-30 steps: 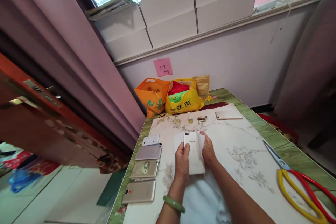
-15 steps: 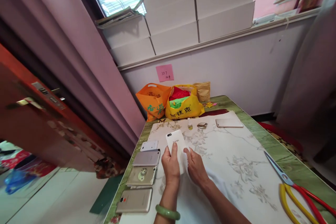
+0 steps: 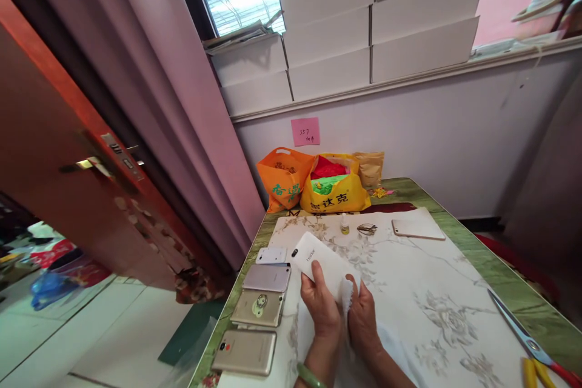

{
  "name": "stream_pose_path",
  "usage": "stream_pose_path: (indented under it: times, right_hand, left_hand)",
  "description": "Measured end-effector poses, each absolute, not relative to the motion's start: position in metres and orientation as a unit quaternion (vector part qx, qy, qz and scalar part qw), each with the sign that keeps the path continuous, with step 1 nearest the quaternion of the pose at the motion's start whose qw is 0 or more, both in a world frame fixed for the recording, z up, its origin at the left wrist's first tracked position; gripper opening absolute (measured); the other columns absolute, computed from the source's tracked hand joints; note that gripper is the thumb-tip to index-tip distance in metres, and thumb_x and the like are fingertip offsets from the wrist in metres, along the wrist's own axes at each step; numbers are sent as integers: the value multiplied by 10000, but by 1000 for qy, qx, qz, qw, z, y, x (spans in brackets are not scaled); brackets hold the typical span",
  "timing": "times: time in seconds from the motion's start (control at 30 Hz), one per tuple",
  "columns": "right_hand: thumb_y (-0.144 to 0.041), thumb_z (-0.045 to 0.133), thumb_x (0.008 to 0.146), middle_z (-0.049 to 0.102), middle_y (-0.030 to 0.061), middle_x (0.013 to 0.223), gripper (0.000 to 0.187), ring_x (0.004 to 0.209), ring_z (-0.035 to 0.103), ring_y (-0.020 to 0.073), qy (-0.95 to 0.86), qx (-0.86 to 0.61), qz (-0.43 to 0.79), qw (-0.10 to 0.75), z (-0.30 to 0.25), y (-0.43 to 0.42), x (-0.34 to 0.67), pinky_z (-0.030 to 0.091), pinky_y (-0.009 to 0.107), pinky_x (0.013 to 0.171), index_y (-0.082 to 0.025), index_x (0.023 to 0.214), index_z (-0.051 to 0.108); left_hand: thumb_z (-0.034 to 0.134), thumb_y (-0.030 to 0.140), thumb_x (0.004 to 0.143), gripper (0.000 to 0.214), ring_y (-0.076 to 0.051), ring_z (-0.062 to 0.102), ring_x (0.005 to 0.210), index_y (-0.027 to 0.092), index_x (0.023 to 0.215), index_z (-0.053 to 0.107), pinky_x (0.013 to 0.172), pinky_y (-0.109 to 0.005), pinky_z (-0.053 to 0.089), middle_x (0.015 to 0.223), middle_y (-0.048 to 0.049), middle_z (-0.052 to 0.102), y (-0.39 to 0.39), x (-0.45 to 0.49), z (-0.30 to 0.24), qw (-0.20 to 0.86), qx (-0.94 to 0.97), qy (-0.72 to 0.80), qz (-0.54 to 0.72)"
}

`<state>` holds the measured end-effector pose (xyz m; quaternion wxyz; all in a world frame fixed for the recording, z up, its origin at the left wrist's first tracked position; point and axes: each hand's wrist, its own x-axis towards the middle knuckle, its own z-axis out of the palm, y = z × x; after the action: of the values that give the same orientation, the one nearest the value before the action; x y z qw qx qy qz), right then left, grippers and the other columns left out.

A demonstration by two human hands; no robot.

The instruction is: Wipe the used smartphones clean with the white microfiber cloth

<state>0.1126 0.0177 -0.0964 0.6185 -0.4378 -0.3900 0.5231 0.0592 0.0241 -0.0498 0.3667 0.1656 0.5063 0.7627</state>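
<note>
Lettering "honor" marks white phone [image 3: 324, 262] gripped by left hand [image 3: 321, 310]; right hand [image 3: 364, 320] pinches white cloth [image 3: 347, 294].

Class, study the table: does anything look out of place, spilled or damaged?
Nothing looks spilled or damaged. One gold phone lies alone at the far side, apart from the four phones lined up along the left edge of the table.

Setting: a room in a home, with one corner used for small handwork.
Evidence:
- table [image 3: 459, 235] under a flower-printed cover [image 3: 431, 279]
- pink curtain [image 3: 182, 121], far left
- red-brown door [image 3: 54, 151] with a lock plate, left
- white cardboard boxes [image 3: 331, 36] stacked on the far window ledge
- pink note [image 3: 305, 131] on the wall
- orange bag [image 3: 282, 179] and yellow bag [image 3: 334, 194] at the table's far end
- row of phones [image 3: 267, 277] along its left edge
- scissors [image 3: 522, 330], near right
</note>
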Motion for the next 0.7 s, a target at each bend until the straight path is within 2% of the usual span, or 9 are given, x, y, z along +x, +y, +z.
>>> stream_pose_path:
  times: [0.1,0.17,0.23,0.27,0.33,0.43,0.5,0.6,0.7]
  right_hand:
    - [-624,491,882,649,40,740,453,660,576,200,-393,-414,567,594,-82,25,140,480,296,603,-186,874,604]
    - [-607,515,875,606,20,705,431,642,532,182,-456,-402,566,557,-68,31,161,449,274,580,-189,805,596]
    - [-591,520,875,546,-3,665,425,632,483,166,-534,-394,542,515,-55,35,177,419,258,585,-199,718,561]
    - [-584,511,883,515,-11,649,431,629,461,160,-569,-390,530,492,-49,36,182,404,252,590,-203,684,536]
    - [-563,478,909,473,-19,637,437,627,427,151,-630,-371,519,444,-40,36,186,374,245,596,-205,660,504]
    - [-540,432,942,440,-24,636,433,608,384,135,-689,-319,527,381,-32,34,180,324,233,568,-199,685,508]
    - [-548,428,944,418,-29,635,439,595,363,123,-706,-290,539,356,-29,34,174,298,227,551,-193,698,506]
    - [-586,464,918,387,-36,627,461,587,344,112,-688,-280,566,357,-27,38,166,289,220,538,-190,680,473]
    - [-630,519,868,404,-36,613,483,583,376,117,-609,-334,581,424,-30,43,157,335,219,535,-195,665,464]
  left_hand:
    - [777,487,689,372,-118,508,442,154,793,650,458,-233,415,538,14,587,7,36,-43,456,265,504,684]
    - [749,536,700,434,-120,518,465,151,885,669,451,-236,409,637,-15,637,0,6,-26,484,269,497,669]
    - [637,623,761,540,-163,589,607,169,1052,673,499,-245,438,762,-57,669,-2,-26,0,481,304,470,675]
    - [606,634,776,542,-184,605,683,179,1062,676,528,-254,452,816,-75,678,-1,-40,13,474,337,475,661]
    - [672,569,745,456,-207,611,763,181,984,706,593,-268,466,879,-91,694,-1,-57,38,477,456,533,530]
    - [736,436,700,270,-173,551,704,204,838,728,617,-244,405,751,-14,669,-5,-58,59,468,625,568,261]
    - [749,387,660,203,-153,494,655,215,761,710,583,-233,358,676,30,624,-9,-49,63,461,663,562,179]
    - [696,430,706,240,-156,486,686,202,782,695,601,-231,366,716,31,623,-11,-34,55,507,653,527,196]
    - [660,532,747,401,-154,498,689,149,863,692,633,-241,393,741,1,618,-6,-24,38,573,609,481,261]
